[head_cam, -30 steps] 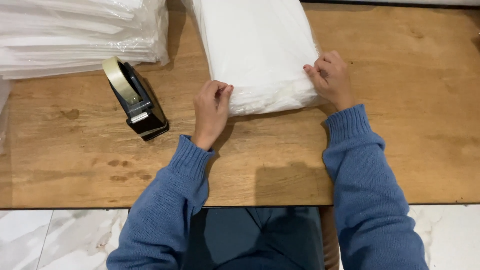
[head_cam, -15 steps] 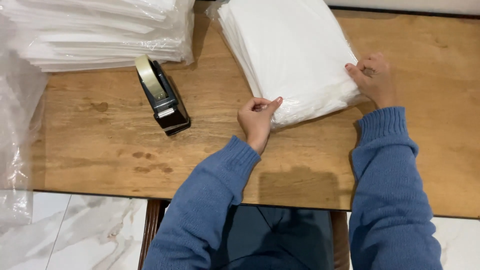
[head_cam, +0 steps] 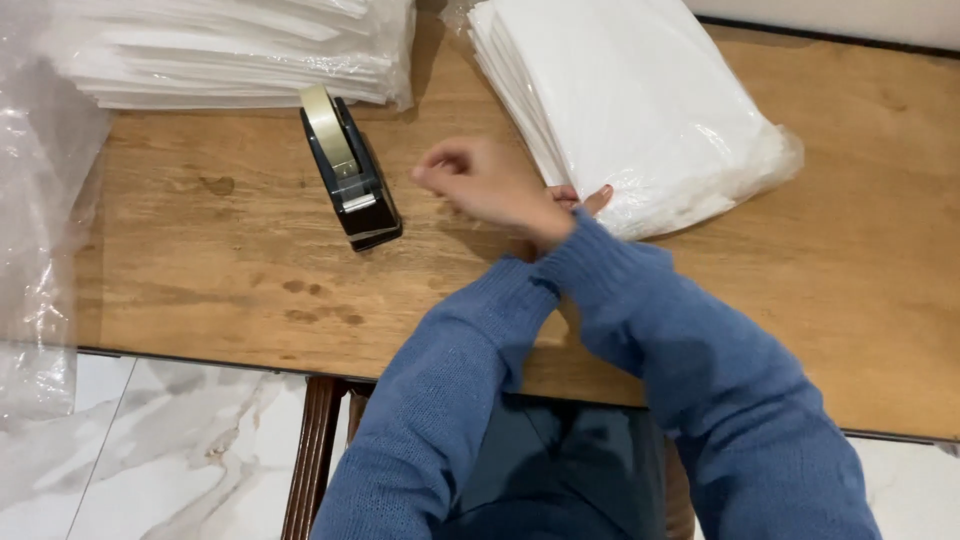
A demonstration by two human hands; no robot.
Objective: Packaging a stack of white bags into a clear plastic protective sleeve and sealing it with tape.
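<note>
2 hands (head_cam: 485, 185) (head_cam: 578, 199), grip unclear; 1 tape dispenser (head_cam: 348, 170), 2 bagged white stacks (head_cam: 640, 100) (head_cam: 230, 50).

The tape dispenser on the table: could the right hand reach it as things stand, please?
Probably yes. The right hand hovers just right of the tape dispenser, crossed over the left hand, with only bare table between them.

The right hand (head_cam: 487, 186) crosses over the left hand (head_cam: 578, 199), between the tape dispenser (head_cam: 348, 172) and the bagged white stack (head_cam: 633, 100).
</note>
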